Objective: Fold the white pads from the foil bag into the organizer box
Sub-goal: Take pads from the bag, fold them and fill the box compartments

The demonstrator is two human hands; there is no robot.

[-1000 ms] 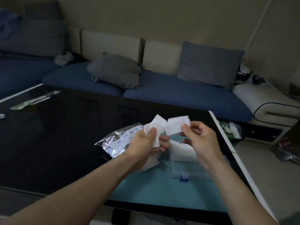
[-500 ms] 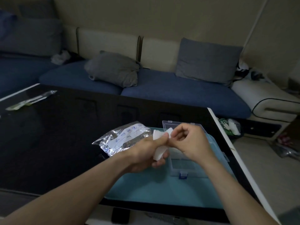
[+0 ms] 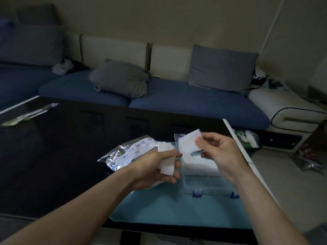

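Note:
My left hand (image 3: 152,167) grips a small bunch of white pads (image 3: 166,164), with one corner sticking up above the thumb. My right hand (image 3: 219,154) pinches a single white pad (image 3: 188,144) by its right edge and holds it up above the clear organizer box (image 3: 203,189). White pads (image 3: 200,164) lie inside the box's far part. The silver foil bag (image 3: 123,154) lies on the table just left of my left hand, printed side up. Box and hands are over a teal mat (image 3: 168,211).
The dark glossy table (image 3: 62,156) stretches left, with a thin plastic wrapper (image 3: 28,114) at its far left corner. Its white right edge (image 3: 247,156) borders the floor. A blue sofa (image 3: 177,99) with grey cushions stands behind. Bags lie on the floor (image 3: 247,138) at right.
The hands were pressed together over one pad half a second ago. Now they have parted: the right hand lifts a single pad up and right, while the left keeps the bunch.

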